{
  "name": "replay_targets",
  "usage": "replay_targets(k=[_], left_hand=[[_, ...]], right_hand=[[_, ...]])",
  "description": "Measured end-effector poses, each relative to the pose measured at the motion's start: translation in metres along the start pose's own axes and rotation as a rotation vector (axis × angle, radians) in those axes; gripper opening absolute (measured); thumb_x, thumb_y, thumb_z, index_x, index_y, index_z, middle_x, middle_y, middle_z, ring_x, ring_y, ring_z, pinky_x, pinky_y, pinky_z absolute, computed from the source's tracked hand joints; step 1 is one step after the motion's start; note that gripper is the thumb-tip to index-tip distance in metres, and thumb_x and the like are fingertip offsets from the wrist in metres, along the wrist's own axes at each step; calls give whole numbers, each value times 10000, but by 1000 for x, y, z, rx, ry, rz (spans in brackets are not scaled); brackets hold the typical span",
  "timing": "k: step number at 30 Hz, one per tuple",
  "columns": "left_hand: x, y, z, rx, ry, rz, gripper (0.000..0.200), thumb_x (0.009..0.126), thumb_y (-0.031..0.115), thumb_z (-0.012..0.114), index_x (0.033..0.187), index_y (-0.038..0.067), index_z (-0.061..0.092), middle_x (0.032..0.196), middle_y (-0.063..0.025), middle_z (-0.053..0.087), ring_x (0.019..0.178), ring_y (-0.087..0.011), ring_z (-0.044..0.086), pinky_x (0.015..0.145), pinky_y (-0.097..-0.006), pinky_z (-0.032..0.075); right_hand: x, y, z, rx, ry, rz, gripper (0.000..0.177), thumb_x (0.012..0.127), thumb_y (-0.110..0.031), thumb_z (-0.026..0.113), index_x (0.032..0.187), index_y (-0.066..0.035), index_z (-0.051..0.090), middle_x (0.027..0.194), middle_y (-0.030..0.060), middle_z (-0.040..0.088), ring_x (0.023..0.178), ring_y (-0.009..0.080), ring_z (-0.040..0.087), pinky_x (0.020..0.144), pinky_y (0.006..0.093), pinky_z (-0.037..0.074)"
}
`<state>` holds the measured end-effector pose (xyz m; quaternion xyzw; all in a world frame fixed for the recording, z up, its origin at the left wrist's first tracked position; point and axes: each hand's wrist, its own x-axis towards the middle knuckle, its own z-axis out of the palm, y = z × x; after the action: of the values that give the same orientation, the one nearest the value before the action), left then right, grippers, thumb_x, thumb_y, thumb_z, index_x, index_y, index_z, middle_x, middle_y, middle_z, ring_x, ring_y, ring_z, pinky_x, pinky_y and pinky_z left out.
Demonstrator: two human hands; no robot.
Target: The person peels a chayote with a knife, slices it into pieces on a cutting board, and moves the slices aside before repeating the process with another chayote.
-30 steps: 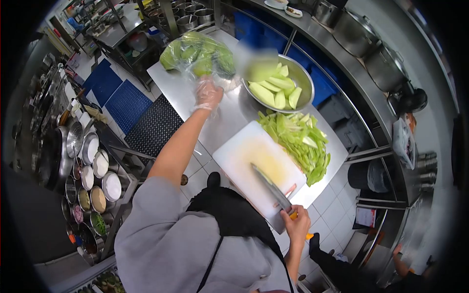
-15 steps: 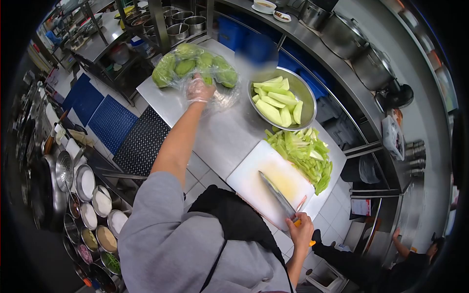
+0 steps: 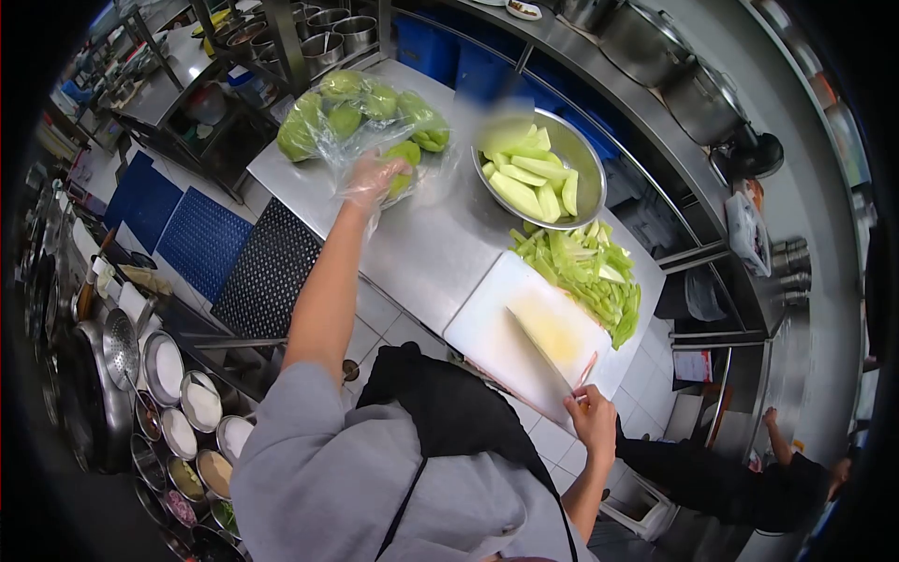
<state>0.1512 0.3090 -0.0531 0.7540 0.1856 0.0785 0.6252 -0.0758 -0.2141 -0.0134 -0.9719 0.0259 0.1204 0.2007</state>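
Observation:
My left hand point(image 3: 375, 178), in a clear plastic glove, is closed around a green chayote point(image 3: 403, 161) at the front of a clear plastic bag point(image 3: 330, 140) with several more green chayotes in it. My right hand point(image 3: 592, 412) grips a knife point(image 3: 543, 354) by its handle end, the blade lying over the white cutting board point(image 3: 478, 323). A steel bowl point(image 3: 588, 178) holds several peeled pale green wedges point(image 3: 515, 194). Between bowl and board's far side lies a pile of green peelings point(image 3: 585, 272).
The steel table point(image 3: 421, 253) carries all of this. Large pots point(image 3: 646, 42) stand on a shelf at the upper right. Bowls of ingredients point(image 3: 201, 398) are at the lower left. Another person point(image 3: 749, 487) is at the lower right. Blue mats point(image 3: 201, 234) cover the floor at left.
My left hand has come slightly back from the bag, and a chayote now shows in it. The knife blade has turned a little on the board. The whole view has shifted slightly.

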Motion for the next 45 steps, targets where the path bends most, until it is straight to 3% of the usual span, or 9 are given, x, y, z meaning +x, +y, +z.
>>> replay_targets(k=[8,12,19,23,26,33,36,41,45], left_hand=[[-108,-14,16,-669,-163,-16,679,775,204,766,1374,-36,555,1233,-120,652,1111,-209,638,973,-326,513],[-164,-8,36,-765,-274,-107,680,784,188,763,1387,-31,536,1246,-110,645,1125,-207,636,1011,-315,504],[-240,27,124,-16,-397,112,786,720,158,812,1438,-9,536,1292,-149,663,1156,-284,661,1045,-373,512],[-260,25,169,448,-375,587,843,669,137,813,1467,89,544,1401,-209,597,1254,-458,580,1102,-475,477],[-259,11,181,784,-478,860,934,664,157,840,1525,121,480,1488,-214,518,1343,-451,514,1148,-474,439],[-297,8,165,632,-80,514,967,770,229,858,1584,35,374,1469,-281,509,1312,-431,556,1127,-475,462],[-301,-2,164,315,48,51,911,812,328,862,1526,-48,438,1381,-304,581,1204,-457,631,1051,-483,513],[-292,43,209,882,-101,93,942,775,499,866,1436,-79,528,1254,-313,663,1159,-398,676,1015,-445,529],[-281,26,210,712,-220,395,801,735,323,893,1411,37,571,1315,-239,636,1220,-383,633,1054,-439,506]], right_hand=[[22,16,-14,-5,-123,-80,290,931,-301,718,1051,-36,707,753,223,720,743,428,717,687,480,543],[28,45,-19,180,-228,-37,329,993,-330,657,1061,-11,698,695,189,709,678,341,735,670,443,535],[19,98,-43,451,-281,56,279,961,-288,742,984,-17,681,673,59,677,535,134,590,529,325,459],[17,123,-36,560,-282,27,261,959,-272,745,984,-22,673,670,43,657,532,116,566,521,318,447],[15,139,-32,606,-313,12,245,963,-262,741,987,-28,673,684,32,655,533,103,554,516,305,437],[19,162,-22,833,-422,37,178,1001,-194,678,1041,-25,634,749,41,671,516,45,505,474,217,416],[22,170,-20,854,-420,0,147,1014,-169,651,1042,-26,627,752,40,670,516,41,507,474,210,422],[24,176,-20,875,-411,-14,192,999,-146,625,1114,9,620,771,59,677,552,67,528,493,245,432],[19,174,-17,875,-378,-18,227,1017,-155,587,1170,12,602,784,65,679,566,70,538,506,250,451]])
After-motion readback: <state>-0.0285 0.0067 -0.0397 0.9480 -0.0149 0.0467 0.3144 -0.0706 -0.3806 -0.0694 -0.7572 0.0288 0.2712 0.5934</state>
